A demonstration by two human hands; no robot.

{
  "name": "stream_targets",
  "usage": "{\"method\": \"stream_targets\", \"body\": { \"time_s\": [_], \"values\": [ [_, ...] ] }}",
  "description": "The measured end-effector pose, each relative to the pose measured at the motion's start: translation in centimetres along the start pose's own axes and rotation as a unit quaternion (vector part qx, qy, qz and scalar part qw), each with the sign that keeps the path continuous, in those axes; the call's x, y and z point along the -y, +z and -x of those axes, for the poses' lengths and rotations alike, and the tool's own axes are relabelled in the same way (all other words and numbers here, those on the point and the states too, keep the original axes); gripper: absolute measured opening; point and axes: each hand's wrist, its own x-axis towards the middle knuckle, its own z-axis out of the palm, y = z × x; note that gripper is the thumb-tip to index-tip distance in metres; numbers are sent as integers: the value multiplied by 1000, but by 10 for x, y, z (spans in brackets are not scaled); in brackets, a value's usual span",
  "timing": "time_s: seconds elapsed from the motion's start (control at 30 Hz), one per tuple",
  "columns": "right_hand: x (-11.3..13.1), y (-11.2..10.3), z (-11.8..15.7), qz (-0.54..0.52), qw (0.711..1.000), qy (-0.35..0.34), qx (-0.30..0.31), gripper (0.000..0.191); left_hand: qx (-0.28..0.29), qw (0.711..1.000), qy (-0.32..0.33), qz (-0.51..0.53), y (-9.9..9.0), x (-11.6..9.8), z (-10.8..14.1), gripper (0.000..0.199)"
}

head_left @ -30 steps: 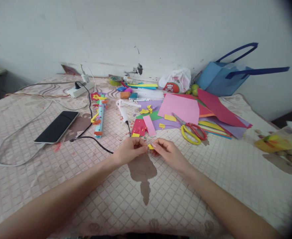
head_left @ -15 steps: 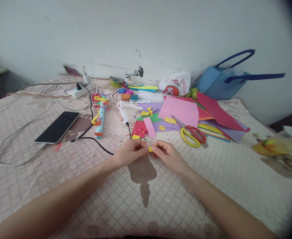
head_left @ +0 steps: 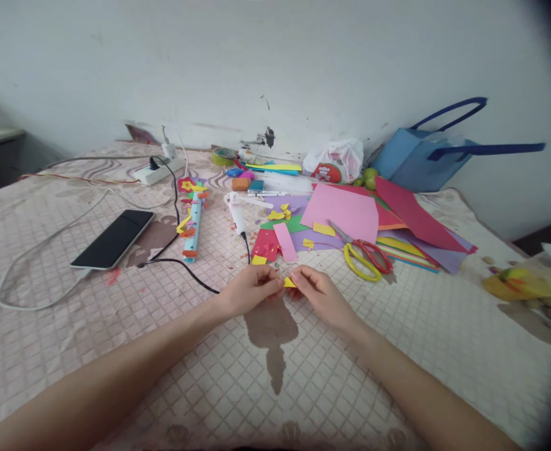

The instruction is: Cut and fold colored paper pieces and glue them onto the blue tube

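Between my two hands is a small piece of yellow paper [head_left: 289,283], pinched at both ends. My left hand [head_left: 251,289] is closed on its left end, and my right hand [head_left: 316,289] grips the right end with thumb and fingers. Part of the paper is hidden by the fingertips. Just beyond my hands lie a red paper piece [head_left: 265,244], a pink strip [head_left: 285,242] and a yellow scrap [head_left: 258,260]. To the right rest scissors [head_left: 362,257] with yellow and red handles. A white glue gun [head_left: 236,216] lies behind my left hand.
A decorated light-blue strip [head_left: 193,225] and a phone [head_left: 114,239] on a cable lie left, near a power strip [head_left: 160,171]. Coloured paper sheets [head_left: 343,210] spread right of centre. A blue bag [head_left: 409,160] stands behind; a clear container [head_left: 529,275] is at far right.
More of the yellow paper shows between my fingertips, my right hand having shifted slightly away from the left. The whole view has moved a little, so everything sits slightly further right.
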Motion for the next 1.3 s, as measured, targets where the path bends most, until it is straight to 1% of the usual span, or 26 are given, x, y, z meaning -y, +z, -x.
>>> {"method": "stream_targets", "body": {
  "time_s": [0.1,0.2,0.33,0.47,0.63,0.77,0.9,1.07,1.2,1.3],
  "values": [
    [-2,-1,-1,-20,1000,14,4,30,-19,1000,-11,-3,0,0,0,25],
    [-3,-2,0,-13,1000,5,17,23,-19,1000,-16,-16,0,0,0,24],
    [-5,-2,0,11,1000,-18,9,20,0,1000,3,-10,0,3,0,23],
    [-4,-1,0,27,999,-25,10,18,-18,999,19,-27,0,6,-1,23],
    [-2,-1,0,-1,1000,-3,31,24,-29,998,36,-46,-1,9,-2,22],
    [-5,-1,1,16,999,-13,35,15,-36,997,24,-59,-2,6,-1,21],
    [-8,0,2,46,998,-22,40,14,-20,994,16,-103,-2,4,0,22],
    [-4,0,2,38,996,-15,77,15,-7,995,33,-98,-3,2,1,23],
    [-2,-2,0,15,996,-8,91,21,-36,990,49,-127,-2,0,2,23],
    [-4,-3,-1,8,996,-4,89,21,-50,990,47,-121,0,3,2,24]
  ]
}}
